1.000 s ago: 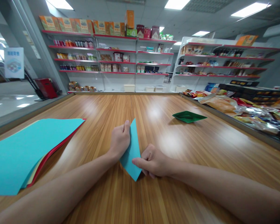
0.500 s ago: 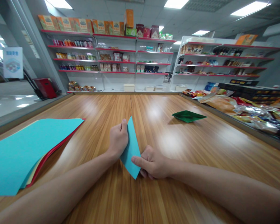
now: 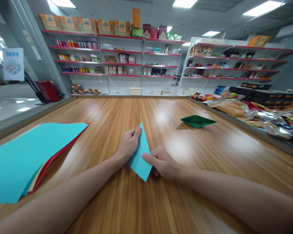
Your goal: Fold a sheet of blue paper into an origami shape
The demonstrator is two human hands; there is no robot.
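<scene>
Already folded, blue paper is gripped by left hand and right hand; left of it, unfolded sheets are stacked.

The bare left forearm and right forearm slant in from the lower corners, converging ahead of the body. The left hand reaches farther forward, gripping with its thumb pointing up and away. The right hand sits nearer, thumb laid leftward over curled fingers. The hands are close together but apart.
</scene>
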